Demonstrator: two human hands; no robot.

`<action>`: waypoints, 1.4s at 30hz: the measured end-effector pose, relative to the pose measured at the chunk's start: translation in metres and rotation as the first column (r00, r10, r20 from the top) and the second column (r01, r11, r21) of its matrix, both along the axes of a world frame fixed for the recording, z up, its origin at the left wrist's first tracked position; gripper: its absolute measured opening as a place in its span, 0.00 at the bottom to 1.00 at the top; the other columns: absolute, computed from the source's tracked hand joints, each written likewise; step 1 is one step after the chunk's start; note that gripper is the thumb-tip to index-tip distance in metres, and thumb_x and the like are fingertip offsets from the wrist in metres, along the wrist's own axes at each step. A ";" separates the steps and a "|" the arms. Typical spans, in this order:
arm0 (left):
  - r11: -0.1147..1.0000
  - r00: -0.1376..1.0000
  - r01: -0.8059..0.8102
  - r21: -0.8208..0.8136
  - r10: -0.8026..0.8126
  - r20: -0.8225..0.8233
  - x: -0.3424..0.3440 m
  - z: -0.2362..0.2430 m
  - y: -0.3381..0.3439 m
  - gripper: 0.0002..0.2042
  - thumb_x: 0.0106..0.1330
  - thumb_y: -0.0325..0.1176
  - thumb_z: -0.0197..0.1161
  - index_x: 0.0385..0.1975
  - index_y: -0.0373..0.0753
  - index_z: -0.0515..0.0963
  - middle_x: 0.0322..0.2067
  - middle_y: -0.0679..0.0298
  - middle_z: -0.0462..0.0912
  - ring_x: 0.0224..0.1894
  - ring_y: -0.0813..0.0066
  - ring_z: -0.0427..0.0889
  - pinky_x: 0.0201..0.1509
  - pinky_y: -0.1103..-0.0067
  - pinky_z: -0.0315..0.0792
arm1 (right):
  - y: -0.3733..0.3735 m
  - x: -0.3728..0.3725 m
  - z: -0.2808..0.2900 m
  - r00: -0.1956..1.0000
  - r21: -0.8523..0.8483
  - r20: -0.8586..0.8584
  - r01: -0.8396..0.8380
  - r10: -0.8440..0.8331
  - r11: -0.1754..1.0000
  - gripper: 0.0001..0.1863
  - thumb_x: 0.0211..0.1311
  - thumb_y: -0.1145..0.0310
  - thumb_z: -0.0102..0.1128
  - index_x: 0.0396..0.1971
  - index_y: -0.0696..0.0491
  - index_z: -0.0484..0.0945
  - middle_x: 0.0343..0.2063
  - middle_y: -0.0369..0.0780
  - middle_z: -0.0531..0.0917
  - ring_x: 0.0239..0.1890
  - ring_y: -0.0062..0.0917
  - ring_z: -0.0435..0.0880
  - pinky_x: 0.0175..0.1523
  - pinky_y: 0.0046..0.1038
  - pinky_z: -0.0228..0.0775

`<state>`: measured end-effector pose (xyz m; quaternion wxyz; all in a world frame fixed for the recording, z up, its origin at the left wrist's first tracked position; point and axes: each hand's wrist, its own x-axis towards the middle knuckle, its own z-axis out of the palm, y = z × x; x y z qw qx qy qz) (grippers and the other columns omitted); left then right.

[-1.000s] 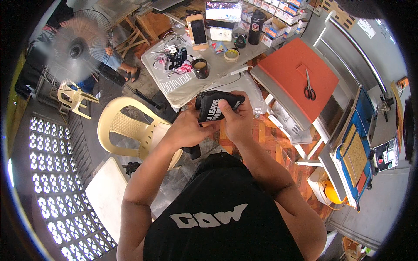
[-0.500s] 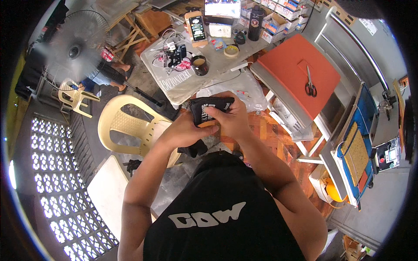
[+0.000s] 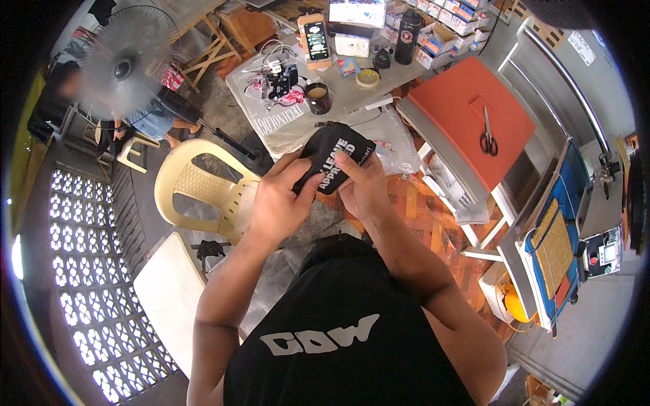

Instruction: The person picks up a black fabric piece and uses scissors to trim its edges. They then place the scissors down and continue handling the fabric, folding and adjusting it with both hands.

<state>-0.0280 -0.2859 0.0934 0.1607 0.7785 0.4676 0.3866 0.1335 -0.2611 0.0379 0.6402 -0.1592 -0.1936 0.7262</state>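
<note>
I hold a small black fabric pouch with white print between both hands, in front of my chest. My left hand grips its left side from below, thumb against the fabric. My right hand holds the right side, fingers laid over the printed face. The pouch hangs above the near edge of a grey work table.
On the table: a mug, a phone on a stand, a tape roll, cables, a black bottle. A cream plastic chair stands left, a fan beyond it. Scissors lie on an orange press pad at right.
The pouch has been turned in my hands so its printed face shows more fully; both hands shifted slightly lower with it.
</note>
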 end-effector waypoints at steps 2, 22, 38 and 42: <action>0.999 0.999 -0.032 0.005 0.032 0.035 -0.001 -0.001 -0.002 0.18 0.63 0.25 0.69 0.53 0.33 0.80 0.47 0.47 0.83 0.43 0.55 0.86 0.43 0.71 0.80 | 0.001 -0.002 0.001 1.000 -0.006 -0.015 -0.020 0.020 1.000 0.17 0.66 0.77 0.65 0.53 0.57 0.75 0.44 0.40 0.85 0.44 0.28 0.87 0.48 0.33 0.84; 0.987 1.000 -0.019 -0.162 0.020 0.001 -0.018 0.012 0.011 0.11 0.64 0.26 0.70 0.45 0.33 0.85 0.37 0.55 0.88 0.38 0.68 0.88 0.41 0.75 0.79 | -0.011 0.013 -0.019 0.863 -0.204 0.436 -0.183 0.256 0.962 0.21 0.62 0.73 0.72 0.52 0.58 0.73 0.42 0.39 0.84 0.37 0.23 0.87 0.40 0.25 0.83; 0.989 0.975 0.114 0.096 -0.093 -0.204 -0.040 -0.017 -0.003 0.06 0.59 0.27 0.71 0.33 0.37 0.81 0.30 0.59 0.84 0.31 0.56 0.85 0.35 0.67 0.78 | 0.010 0.039 0.002 0.272 0.402 0.888 -0.073 -0.370 0.913 0.12 0.68 0.64 0.64 0.39 0.59 0.81 0.31 0.46 0.85 0.34 0.36 0.85 0.42 0.32 0.75; 0.988 0.968 0.151 -0.026 -0.153 -0.198 -0.050 -0.017 -0.008 0.09 0.59 0.30 0.73 0.35 0.36 0.80 0.30 0.57 0.83 0.30 0.54 0.84 0.35 0.66 0.77 | 0.021 0.056 0.002 0.238 0.329 0.919 -0.018 -0.315 0.944 0.11 0.66 0.66 0.66 0.41 0.59 0.83 0.33 0.43 0.87 0.36 0.29 0.86 0.44 0.30 0.76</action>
